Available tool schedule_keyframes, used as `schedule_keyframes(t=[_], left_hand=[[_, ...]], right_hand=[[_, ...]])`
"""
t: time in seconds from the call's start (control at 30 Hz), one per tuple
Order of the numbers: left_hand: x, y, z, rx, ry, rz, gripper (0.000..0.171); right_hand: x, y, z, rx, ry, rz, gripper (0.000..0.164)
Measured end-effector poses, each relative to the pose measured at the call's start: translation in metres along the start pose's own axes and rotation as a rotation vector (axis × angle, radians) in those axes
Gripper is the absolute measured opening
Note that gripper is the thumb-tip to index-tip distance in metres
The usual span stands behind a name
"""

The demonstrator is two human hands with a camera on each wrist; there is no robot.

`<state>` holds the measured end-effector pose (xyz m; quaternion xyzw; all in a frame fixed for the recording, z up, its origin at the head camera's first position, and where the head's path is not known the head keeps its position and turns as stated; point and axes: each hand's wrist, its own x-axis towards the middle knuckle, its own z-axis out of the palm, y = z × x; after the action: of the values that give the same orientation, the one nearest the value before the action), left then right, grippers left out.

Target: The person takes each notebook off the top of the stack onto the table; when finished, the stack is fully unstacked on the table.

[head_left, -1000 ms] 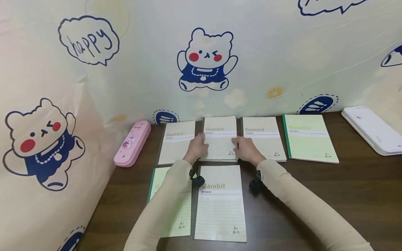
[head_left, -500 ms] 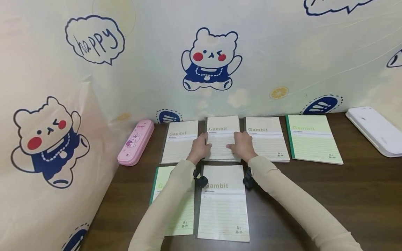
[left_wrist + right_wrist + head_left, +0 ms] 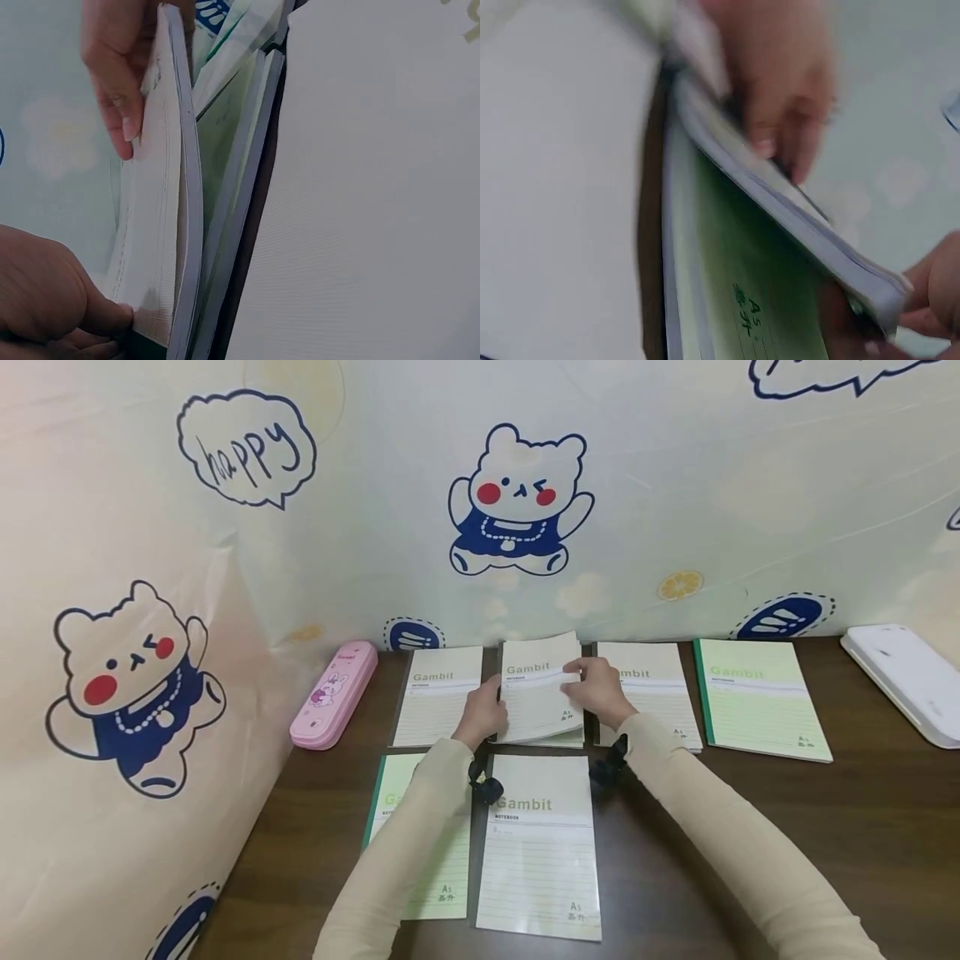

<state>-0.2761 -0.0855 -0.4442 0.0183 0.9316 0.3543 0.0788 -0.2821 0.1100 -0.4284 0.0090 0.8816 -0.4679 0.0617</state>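
A grey-white Gambit notebook (image 3: 536, 706) tops the pile in the back row, its right side raised. My right hand (image 3: 600, 689) pinches its right edge, thumb on the cover. At the spine side, my left hand (image 3: 482, 710) grips the left edge, thumb on top. In the left wrist view, the thumb of my left hand (image 3: 52, 292) presses the cover near the dark spine. Below the raised notebook lies a green notebook (image 3: 742, 277), seen through the gap in the right wrist view; my right hand (image 3: 934, 292) is at the lower right there.
Grey-white notebooks lie left (image 3: 438, 702) and right (image 3: 652, 693) of the pile, then a green notebook (image 3: 765, 697). In front are a green notebook (image 3: 442, 877) and a grey-white notebook (image 3: 540, 860). A pink pencil case (image 3: 335, 693) and a white case (image 3: 903, 681) flank the rows.
My right hand has moved up along the pile's right edge and lifted the top notebook's right side. My left hand stays at the left edge. The head view has shifted slightly.
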Motion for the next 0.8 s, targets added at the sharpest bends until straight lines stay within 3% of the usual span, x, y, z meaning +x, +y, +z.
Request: schedule_keyframes(t=[0.07, 0.17, 0.3, 0.4, 0.53, 0.67, 0.8], left_hand=[[0.0, 0.0, -0.002, -0.008, -0.002, -0.008, 0.055], [0.0, -0.001, -0.002, -0.019, -0.01, -0.018, 0.055], [0.0, -0.003, 0.0, -0.031, -0.012, -0.008, 0.053], [0.0, -0.005, 0.001, -0.019, -0.012, 0.013, 0.053], [0.0, -0.005, 0.003, -0.001, 0.001, 0.014, 0.055], [0.0, -0.003, 0.002, 0.002, 0.002, -0.003, 0.057], [0.0, -0.002, 0.0, 0.0, -0.009, 0.009, 0.056]], right_hand=[[0.002, 0.002, -0.002, 0.093, -0.043, 0.054, 0.039], [0.001, 0.005, -0.003, 0.162, -0.043, 0.089, 0.039], [-0.008, 0.008, -0.014, 0.191, -0.001, 0.087, 0.04], [-0.024, 0.012, -0.037, 0.178, 0.024, 0.068, 0.041], [-0.061, 0.025, -0.078, 0.148, 0.069, 0.034, 0.042], [-0.114, 0.046, -0.114, 0.076, 0.105, -0.001, 0.044], [-0.171, 0.074, -0.129, -0.016, 0.113, 0.059, 0.048]])
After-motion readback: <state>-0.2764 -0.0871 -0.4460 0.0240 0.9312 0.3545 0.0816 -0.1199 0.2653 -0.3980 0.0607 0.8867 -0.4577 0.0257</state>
